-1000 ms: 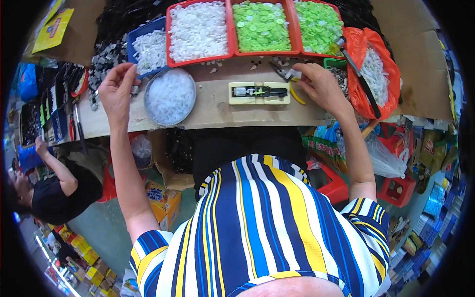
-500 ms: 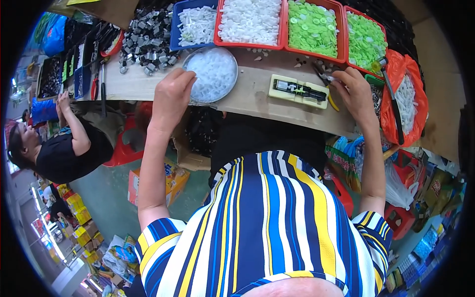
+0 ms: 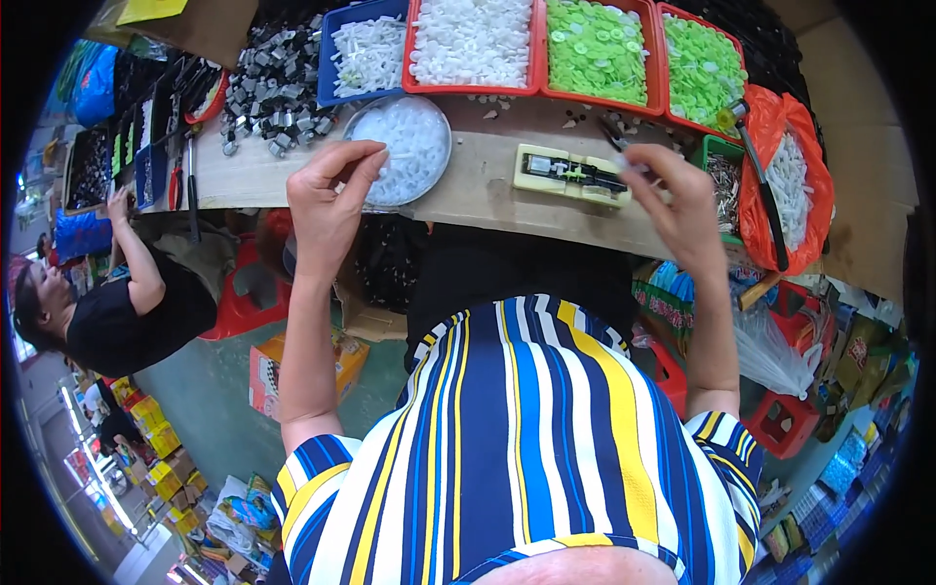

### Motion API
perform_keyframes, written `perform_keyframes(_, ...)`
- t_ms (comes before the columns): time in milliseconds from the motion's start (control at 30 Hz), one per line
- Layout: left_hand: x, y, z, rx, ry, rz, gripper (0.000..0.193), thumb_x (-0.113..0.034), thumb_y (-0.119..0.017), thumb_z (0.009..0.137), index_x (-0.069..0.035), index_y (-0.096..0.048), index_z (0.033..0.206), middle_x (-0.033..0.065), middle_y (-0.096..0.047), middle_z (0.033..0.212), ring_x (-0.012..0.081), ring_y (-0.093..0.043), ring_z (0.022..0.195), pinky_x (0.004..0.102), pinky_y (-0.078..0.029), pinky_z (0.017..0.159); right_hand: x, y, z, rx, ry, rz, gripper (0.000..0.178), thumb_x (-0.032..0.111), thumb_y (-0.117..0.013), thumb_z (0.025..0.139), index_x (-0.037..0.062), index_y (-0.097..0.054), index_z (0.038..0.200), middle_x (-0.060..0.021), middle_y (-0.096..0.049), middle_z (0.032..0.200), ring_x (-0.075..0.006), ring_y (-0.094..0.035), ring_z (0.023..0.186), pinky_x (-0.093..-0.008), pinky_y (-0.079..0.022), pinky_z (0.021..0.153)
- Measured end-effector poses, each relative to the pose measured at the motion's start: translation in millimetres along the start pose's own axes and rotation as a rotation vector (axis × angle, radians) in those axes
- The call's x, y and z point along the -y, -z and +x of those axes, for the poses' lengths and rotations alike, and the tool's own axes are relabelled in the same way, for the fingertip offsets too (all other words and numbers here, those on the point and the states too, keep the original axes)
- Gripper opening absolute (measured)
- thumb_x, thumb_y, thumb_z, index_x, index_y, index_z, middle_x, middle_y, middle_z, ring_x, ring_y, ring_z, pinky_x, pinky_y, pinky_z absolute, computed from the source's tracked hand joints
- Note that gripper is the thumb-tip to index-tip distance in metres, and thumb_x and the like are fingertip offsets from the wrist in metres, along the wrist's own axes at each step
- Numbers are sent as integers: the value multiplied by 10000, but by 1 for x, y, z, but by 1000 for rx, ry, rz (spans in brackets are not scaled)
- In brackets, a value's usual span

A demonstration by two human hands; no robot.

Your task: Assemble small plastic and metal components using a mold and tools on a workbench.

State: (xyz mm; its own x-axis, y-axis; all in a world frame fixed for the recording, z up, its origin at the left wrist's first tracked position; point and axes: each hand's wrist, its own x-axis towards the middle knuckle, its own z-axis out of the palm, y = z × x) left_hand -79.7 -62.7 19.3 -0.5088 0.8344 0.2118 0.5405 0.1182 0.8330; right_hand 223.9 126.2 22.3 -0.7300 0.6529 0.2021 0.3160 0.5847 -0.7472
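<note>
One holder (image 3: 561, 189), long axis seemingly sideways

Your shirt (image 3: 531, 419) is smooth cloth. Before you, the block (image 3: 561, 189) looks like smooth matt plastic, the red trays (image 3: 539, 58) glossy plastic, the bag (image 3: 768, 109) thin crinkled plastic, the tabletop (image 3: 478, 171) matt wood.

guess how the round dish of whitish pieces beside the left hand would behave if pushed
The round dish would probably slide rather than tip, as it looks broad and shallow. Its pieces would likely shift, and some might spill, lying loose with no lid.
</note>
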Motion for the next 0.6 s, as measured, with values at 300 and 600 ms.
perform_keyframes(300,-36,-63,-7,89,139,-488,107,6,-717,880,31,-729,983,50,-702,884,97,-656,760,216,-525,688,30,-28,8,162,80,197,185,57,-712,846,-29,-633,989,-167,-622,863,-326,-636,738,-379,-492,651)
perform_keyframes(600,-46,-83,-4,198,60,-450,102,-18,-721,884,40,-732,968,43,-689,850,82,-635,735,214,-506,656,27,-25,5,141,66,175,174,52,-715,840,-32,-642,973,-168,-617,847,-323,-634,729,-378,-485,637)
